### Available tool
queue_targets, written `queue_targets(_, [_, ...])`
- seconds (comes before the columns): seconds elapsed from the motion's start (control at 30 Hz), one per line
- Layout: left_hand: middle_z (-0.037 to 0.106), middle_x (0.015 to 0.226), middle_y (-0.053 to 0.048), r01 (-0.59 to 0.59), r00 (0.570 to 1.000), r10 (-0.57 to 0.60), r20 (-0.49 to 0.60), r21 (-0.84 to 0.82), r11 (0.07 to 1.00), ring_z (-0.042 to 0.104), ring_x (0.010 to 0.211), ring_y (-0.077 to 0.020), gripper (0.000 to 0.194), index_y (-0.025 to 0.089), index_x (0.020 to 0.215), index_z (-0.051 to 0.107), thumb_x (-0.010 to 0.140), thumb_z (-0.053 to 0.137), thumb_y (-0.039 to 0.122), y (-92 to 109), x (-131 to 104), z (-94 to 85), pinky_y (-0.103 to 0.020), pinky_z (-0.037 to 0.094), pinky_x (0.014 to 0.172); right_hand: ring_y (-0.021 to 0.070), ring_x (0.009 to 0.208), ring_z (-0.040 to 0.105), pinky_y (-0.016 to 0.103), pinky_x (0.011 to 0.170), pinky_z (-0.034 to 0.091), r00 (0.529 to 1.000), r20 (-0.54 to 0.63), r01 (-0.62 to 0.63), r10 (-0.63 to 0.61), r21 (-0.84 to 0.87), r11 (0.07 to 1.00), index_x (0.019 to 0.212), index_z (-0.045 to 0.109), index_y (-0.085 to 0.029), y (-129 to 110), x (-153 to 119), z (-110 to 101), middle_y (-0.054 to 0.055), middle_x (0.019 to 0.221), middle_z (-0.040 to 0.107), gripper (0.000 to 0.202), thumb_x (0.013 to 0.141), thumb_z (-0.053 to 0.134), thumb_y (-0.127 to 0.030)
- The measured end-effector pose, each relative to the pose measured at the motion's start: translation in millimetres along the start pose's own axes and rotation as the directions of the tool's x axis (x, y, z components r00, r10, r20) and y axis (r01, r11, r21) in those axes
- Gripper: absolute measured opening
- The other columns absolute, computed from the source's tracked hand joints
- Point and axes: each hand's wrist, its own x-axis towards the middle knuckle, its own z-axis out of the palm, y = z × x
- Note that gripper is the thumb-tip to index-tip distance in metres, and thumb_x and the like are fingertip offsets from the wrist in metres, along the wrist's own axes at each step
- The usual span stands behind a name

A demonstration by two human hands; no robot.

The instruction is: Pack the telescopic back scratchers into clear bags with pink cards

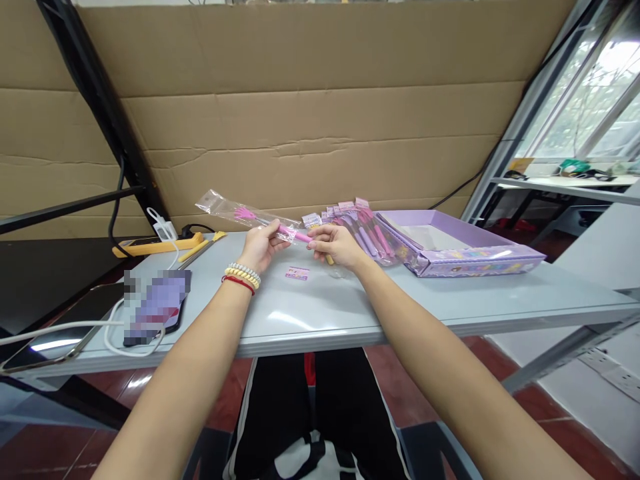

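Note:
A pink stick with a hand-shaped end [245, 213] lies mostly inside a clear plastic bag [220, 203]. My left hand [264, 245] pinches the bag around the stick's middle. At the handle end, my right hand [334, 244] has its fingers closed on the pink handle. Below and between the hands, a small pink-purple card [297, 273] lies flat on the table. Just right of my right hand, several bagged pink and purple sticks with header cards [367, 233] lie in a pile. A yellow piece shows under my right hand.
An open purple box [480, 261] stands on the grey table [310, 337] at right. On the left are a phone [160, 307], a dark tablet-like device [65, 327], white cables, a charger [165, 229] and a yellow cutter [200, 248]. Cardboard [320, 120] walls the back.

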Motion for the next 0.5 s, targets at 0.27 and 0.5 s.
queue_targets(0.27, [0.069,0.067,-0.007,0.08,0.972,-0.111,0.208,0.155,0.985,0.065,0.059,-0.0141,0.013,0.009,0.073,0.062,0.08,0.065,0.02,-5.1,-10.3,9.7,-0.027,0.055,0.06,0.0098,0.042,0.053,0.02,0.039,0.038,0.998,-0.023,0.057,-0.062,-0.178,0.982,0.067,0.051,-0.017,2.2,-1.9,4.7,-0.003,0.05,0.059,0.041,0.053,0.083,-0.04])
queue_targets(0.5, [0.066,0.064,-0.004,0.052,0.993,-0.062,0.099,0.1,0.994,0.063,0.055,-0.0118,0.014,0.01,0.073,0.061,0.081,0.065,0.021,1.5,-6.9,5.2,-0.025,0.053,0.059,0.0097,0.042,0.052,0.02,0.038,0.034,0.999,-0.036,0.012,-0.02,-0.215,0.976,0.075,0.057,-0.016,-0.2,-2.0,3.5,-0.002,0.053,0.059,0.04,0.058,0.079,-0.044])
